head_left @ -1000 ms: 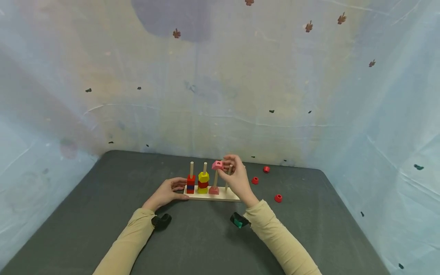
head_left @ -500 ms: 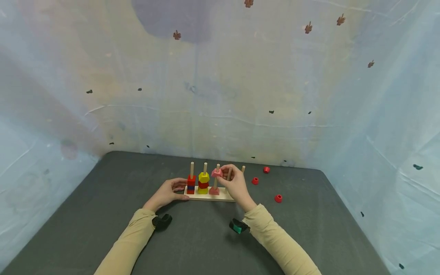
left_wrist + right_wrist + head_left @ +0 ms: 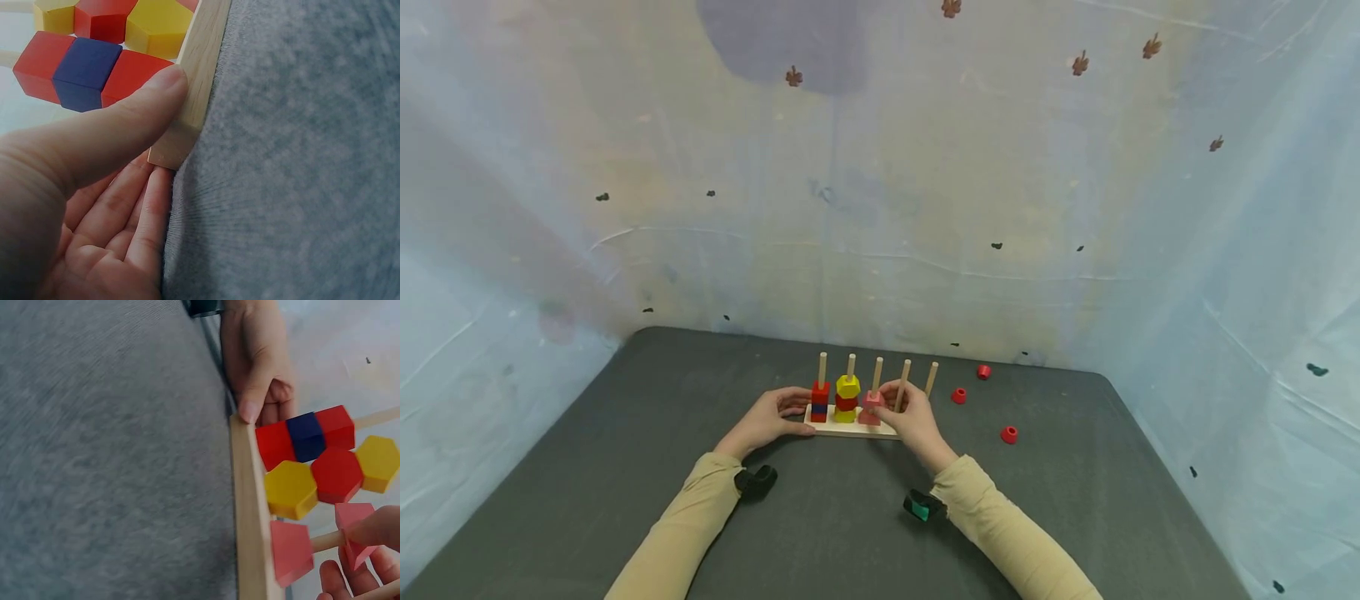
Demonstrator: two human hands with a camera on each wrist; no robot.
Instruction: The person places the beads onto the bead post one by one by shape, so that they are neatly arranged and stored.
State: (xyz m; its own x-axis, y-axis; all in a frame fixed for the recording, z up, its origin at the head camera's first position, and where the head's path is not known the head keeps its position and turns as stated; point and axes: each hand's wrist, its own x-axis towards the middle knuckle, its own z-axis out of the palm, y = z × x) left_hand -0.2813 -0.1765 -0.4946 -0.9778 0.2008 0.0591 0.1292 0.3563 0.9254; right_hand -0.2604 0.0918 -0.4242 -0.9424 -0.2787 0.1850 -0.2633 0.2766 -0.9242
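Note:
A wooden peg stacker's base (image 3: 842, 432) stands on the table with upright pegs. My left hand (image 3: 769, 418) holds its left end, the thumb (image 3: 156, 94) on the edge and the fingers at the end. My right hand (image 3: 917, 418) pinches a pink trapezoid block (image 3: 351, 515) threaded on the third peg. Below it another pink block (image 3: 292, 551) sits on the base, with a short length of peg showing between them in the right wrist view. The first peg carries red and blue square blocks (image 3: 306, 437). Yellow and red hexagonal blocks (image 3: 337, 475) fill the second.
Right of the stacker lie three loose red pieces: one at the back (image 3: 983, 372), one nearer the stacker (image 3: 959, 396) and one farther forward (image 3: 1009, 435). Two bare pegs, including the rightmost peg (image 3: 932, 379), rise by my right hand. A plastic sheet hangs behind the dark table (image 3: 820, 533).
My right hand has brought the pink block onto the top of the third peg and slid it down toward the lower pink block. The left hand stays at the base's left end.

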